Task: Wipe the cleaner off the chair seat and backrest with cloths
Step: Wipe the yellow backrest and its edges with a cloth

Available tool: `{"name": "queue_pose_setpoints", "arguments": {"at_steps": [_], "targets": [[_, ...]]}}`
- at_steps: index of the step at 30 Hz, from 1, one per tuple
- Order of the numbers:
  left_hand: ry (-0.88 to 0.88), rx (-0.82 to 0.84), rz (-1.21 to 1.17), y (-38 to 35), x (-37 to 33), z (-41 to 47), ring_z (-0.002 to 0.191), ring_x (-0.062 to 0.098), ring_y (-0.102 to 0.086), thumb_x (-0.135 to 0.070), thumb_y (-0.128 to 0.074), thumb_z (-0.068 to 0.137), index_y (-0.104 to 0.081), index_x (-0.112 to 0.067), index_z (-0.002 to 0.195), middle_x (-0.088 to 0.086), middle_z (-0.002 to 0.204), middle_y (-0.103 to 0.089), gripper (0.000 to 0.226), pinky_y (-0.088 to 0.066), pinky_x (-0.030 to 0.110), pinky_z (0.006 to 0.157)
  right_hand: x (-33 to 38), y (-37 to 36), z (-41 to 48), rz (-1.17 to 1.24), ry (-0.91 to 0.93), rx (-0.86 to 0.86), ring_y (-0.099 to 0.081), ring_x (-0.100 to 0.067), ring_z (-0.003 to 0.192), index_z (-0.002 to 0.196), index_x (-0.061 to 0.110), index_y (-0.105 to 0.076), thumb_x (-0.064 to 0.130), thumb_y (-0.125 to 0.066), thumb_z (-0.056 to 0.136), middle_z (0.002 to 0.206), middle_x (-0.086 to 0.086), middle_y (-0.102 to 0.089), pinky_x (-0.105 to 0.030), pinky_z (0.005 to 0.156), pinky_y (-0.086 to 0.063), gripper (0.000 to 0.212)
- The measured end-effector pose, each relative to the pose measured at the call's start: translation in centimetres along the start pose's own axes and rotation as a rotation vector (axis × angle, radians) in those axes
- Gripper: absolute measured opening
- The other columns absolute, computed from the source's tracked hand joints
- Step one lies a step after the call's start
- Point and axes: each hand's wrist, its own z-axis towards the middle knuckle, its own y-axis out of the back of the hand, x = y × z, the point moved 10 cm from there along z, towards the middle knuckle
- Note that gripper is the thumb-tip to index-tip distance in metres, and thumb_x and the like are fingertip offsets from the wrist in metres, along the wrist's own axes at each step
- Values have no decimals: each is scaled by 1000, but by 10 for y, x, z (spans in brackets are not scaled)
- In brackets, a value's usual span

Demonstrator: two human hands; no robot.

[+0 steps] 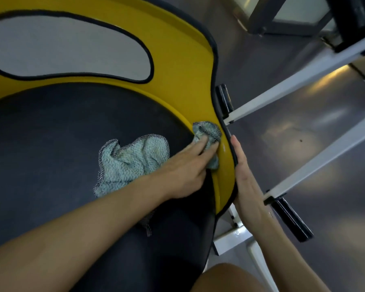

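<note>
- Two hands meet at the side rim of a yellow moulded chair shell: the left hand presses a bunched pale-green woven cloth there, fingers straight; the right hand lies flat, empty, against the black edge trim.
- The cloth's loose tail on the dark padded seat may drag, smearing cleaner.
- Outside the trim, white metal frame bars crowd close; the seat offers open room.

Pale green wavy-patterned cloth with checked edging, yellow backrest, dark grey seat
</note>
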Motion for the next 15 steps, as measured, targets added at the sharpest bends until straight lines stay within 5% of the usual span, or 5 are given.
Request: {"name": "queue_pose_setpoints", "arguments": {"at_steps": [2, 5, 9, 11, 15], "targets": [[-55, 17, 59, 2, -3, -7, 156, 23, 5, -23, -36, 105, 5, -23, 161, 7, 168, 14, 69, -1, 30, 125, 5, -4, 2, -102, 21, 101, -34, -4, 146, 160, 26, -15, 70, -52, 89, 157, 24, -34, -25, 114, -35, 90], [-171, 41, 194, -3, -15, -20, 155, 24, 3, -25, -38, 105, 4, -24, 161, 8, 168, 10, 70, 5, 24, 120, 2, 0, -2, -219, -45, 188, -34, 4, 142, 161, 23, -2, 70, -65, 78, 151, 39, -30, -17, 109, -37, 114], [-258, 64, 291, -4, -14, -22, 154, 24, 1, -26, -36, 106, -2, -23, 162, 13, 167, -1, 66, 21, 20, 114, -10, 7, -15, -386, -136, 283, -45, 1, 135, 150, 61, 11, 72, -81, 61, 139, 49, -36, -40, 113, -42, 129], [-284, 44, 317, 1, -14, -20, 154, 25, -3, -28, -33, 107, -6, -22, 162, 15, 166, -8, 61, 14, 26, 122, -15, 12, -19, -499, -192, 283, -49, -8, 133, 142, 70, 17, 70, -86, 57, 140, 40, -43, -46, 113, -41, 133], [-132, 38, 182, 9, -4, -8, 154, 18, 7, -36, -29, 109, 1, -24, 161, 8, 169, 7, 62, 25, 9, 105, -13, 11, -22, -672, -232, 283, -58, -16, 124, 133, 70, 32, 68, -84, 56, 141, 10, -56, -38, 107, -45, 139]]}}
